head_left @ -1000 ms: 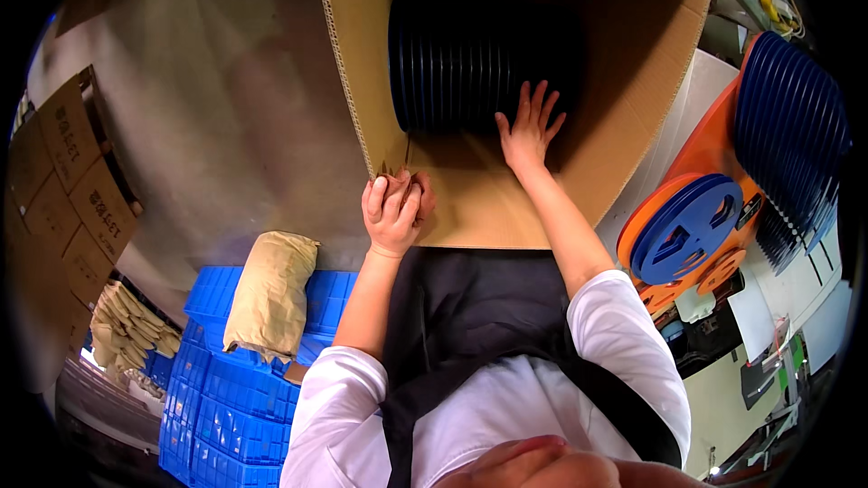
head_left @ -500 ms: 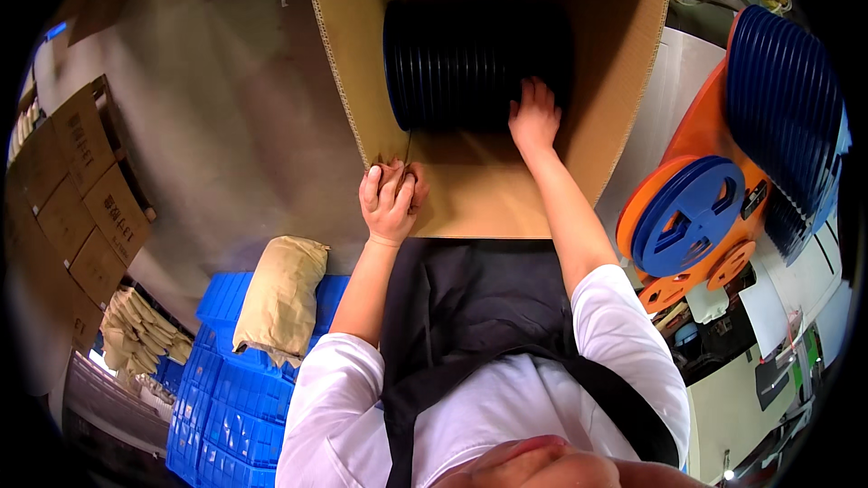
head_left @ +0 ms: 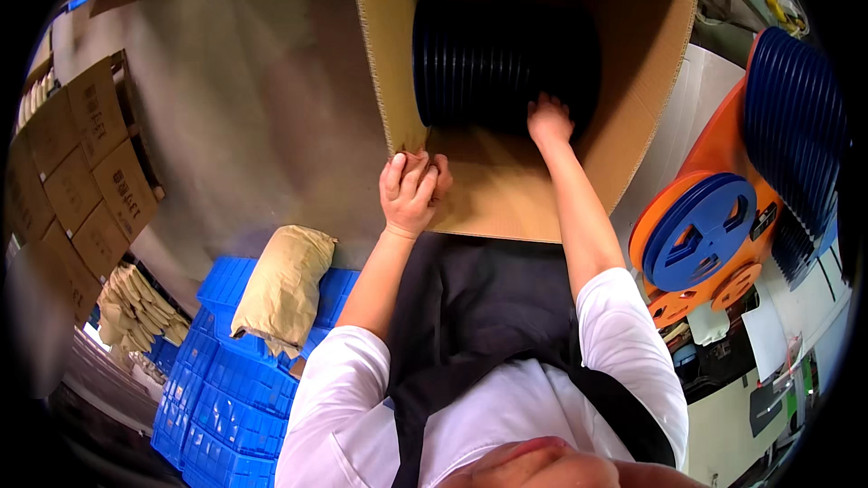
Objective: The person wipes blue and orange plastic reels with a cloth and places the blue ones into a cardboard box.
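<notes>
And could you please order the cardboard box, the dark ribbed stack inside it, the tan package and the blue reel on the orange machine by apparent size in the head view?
1. Cardboard box
2. Dark ribbed stack
3. Tan package and blue reel: too alike to rank

Beyond a stack of blue crates (head_left: 240, 411) stretches a grey-brown floor (head_left: 235, 126), unevenly lit, with paler patches and a darker, shadowed stretch. 1 tan paper bag (head_left: 287, 285) lies on top of the crates. Left of the crates is a pile of similar bags (head_left: 136, 307); farther left of them, stacked brown cartons (head_left: 81, 181). Well to the crates' right stands a pale worktop (head_left: 728, 425).
</notes>
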`<state>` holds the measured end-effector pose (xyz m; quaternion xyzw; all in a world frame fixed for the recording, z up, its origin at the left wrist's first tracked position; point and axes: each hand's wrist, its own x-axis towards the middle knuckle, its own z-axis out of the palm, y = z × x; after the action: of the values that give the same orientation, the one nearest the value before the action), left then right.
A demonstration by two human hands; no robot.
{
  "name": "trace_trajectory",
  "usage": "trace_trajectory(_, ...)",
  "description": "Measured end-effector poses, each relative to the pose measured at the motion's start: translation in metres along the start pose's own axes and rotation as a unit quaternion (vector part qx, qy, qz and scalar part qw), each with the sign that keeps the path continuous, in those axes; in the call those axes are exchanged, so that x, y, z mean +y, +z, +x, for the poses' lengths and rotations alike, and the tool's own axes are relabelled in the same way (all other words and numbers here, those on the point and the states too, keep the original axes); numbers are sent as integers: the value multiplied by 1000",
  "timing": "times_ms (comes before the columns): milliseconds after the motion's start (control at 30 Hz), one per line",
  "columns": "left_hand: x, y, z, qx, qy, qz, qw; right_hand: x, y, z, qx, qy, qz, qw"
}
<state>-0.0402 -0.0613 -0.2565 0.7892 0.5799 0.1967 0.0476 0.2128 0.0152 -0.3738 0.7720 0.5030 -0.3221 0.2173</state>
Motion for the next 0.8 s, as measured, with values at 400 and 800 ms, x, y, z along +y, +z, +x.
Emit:
trace_trajectory(400, 3, -1, -7, 4, -5, -21, 1000, -145, -20, -20, 253, -311, 131, 907)
trace_trajectory(800, 7, 2, -10, 39, -14, -52, 998, -168, 4, -25, 254, -283, 3, 925)
